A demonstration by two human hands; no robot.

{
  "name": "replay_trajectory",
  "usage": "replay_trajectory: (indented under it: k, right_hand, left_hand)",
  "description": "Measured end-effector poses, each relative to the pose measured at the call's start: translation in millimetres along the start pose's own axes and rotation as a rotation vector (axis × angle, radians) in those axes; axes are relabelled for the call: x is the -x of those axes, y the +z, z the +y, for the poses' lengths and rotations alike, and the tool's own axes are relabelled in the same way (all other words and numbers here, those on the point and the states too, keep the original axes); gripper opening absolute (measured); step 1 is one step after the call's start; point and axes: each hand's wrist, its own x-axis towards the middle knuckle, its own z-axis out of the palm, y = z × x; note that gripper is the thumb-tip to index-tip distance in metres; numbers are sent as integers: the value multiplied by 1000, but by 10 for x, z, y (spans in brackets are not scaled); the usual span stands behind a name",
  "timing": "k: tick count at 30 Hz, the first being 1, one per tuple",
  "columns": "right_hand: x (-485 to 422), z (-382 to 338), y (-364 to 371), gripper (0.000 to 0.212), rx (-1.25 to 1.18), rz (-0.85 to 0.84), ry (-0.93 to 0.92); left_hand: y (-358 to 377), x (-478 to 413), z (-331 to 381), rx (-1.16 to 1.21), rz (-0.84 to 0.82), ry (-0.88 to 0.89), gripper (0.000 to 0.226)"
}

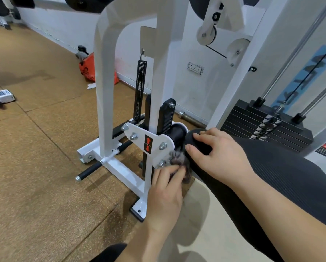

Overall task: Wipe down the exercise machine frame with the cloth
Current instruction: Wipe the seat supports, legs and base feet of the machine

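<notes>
My left hand (166,188), low centre, pinches the bunched cloth (179,160) against the white frame (105,91)'s bracket plate (139,136); my right hand (221,154) grips the black seat pad (290,186)'s end. The frame's posts stand upright.

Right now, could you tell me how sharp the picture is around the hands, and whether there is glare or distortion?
Head view: the cloth under the left hand is blurred, while the right hand on the pad is sharp; soft sheen on the white frame upright; wide-angle distortion leans the guide rod outward.
</notes>
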Motion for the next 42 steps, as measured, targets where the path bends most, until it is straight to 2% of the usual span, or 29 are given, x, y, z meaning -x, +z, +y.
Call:
replay_trajectory:
  k: [3,7,8,10,11,14,17,23,26,29,32,35,37,40,42]
  right_hand:
    - [10,2,-11,53,-2,-15,-8]
    - [6,0,-22,54,1,-31,-9]
    - [11,-3,-21,55,-1,-32,-5]
    - [16,-5,-24,55,-6,-36,3]
    - [16,-7,-25,55,-9,-39,5]
    - [3,-1,-18,55,-4,-40,0]
    - [3,-16,-12,55,4,-48,10]
    - [13,-43,-30,55,3,-55,19]
    - [32,-61,-51,55,2,-70,25]
    - [28,-83,-63,51,23,-74,39]
    - [-121,-296,-18,41,164,-83,77]
    - [-205,-492,104,64,361,-75,78]
    - [-171,-488,181,78,354,-24,69]
    - [-121,-423,236,85,265,10,56]
    - [-128,-421,284,87,310,18,31]
  left_hand:
    - [145,-59,-130,-32,-9,-46,35]
    - [209,155,-306,-68,-186,-99,35]
    - [176,249,-364,-79,-239,-140,36]
    - [56,404,-474,-21,-281,-331,35]
    - [-15,426,-498,31,-236,-434,35]
    - [-125,244,-362,196,35,-626,34]
    - [-38,3,-61,308,181,-657,27]
    - [327,144,-243,256,80,-628,19]
    - [216,366,-497,244,-35,-750,22]
    - [5,431,-723,275,26,-854,23]
    - [-193,118,-711,449,85,-920,24]
    - [-166,-189,-697,502,160,-891,25]
    - [13,-265,-749,559,177,-920,26]
    - [349,-180,-877,588,109,-1010,31]
    - [445,4,-1055,552,47,-1042,37]
